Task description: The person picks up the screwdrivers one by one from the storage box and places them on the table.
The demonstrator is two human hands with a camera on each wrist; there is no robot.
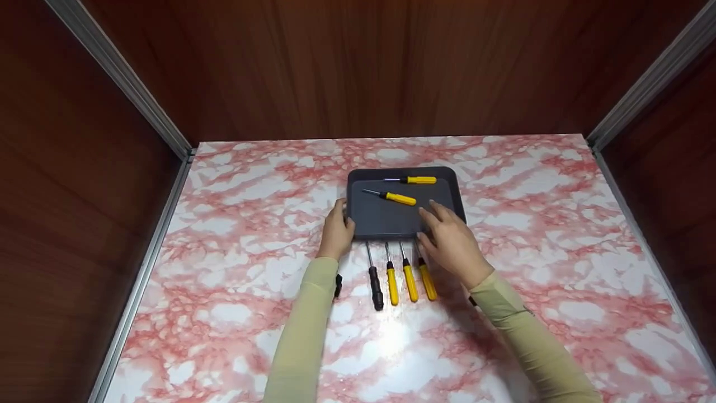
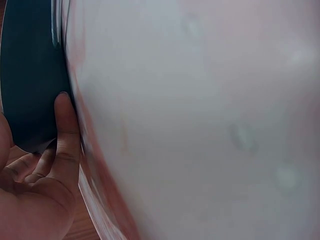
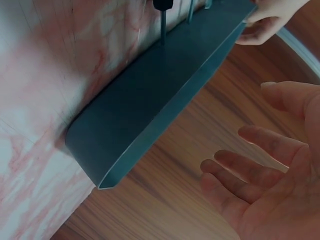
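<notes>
A dark grey tray (image 1: 386, 223) sits on the table, with two yellow-handled screwdrivers inside, one (image 1: 421, 180) along the back and another (image 1: 400, 198) slanted in front of it. My left hand (image 1: 335, 230) holds the tray's left side at the front corner; in the left wrist view its fingers (image 2: 67, 120) lie against the wall. Over the right front part of the tray hovers my right hand (image 1: 452, 242), fingers spread and holding nothing; the right wrist view shows a gap between it and the rim. In front lie a black-handled screwdriver (image 1: 375, 288) and three yellow-handled screwdrivers (image 1: 410, 281), tips toward the tray.
The table (image 1: 251, 313) has a red and white marbled top. Dark wood panels (image 1: 358, 67) wall it in at the back and both sides, with metal profiles (image 1: 128, 84) at the corners.
</notes>
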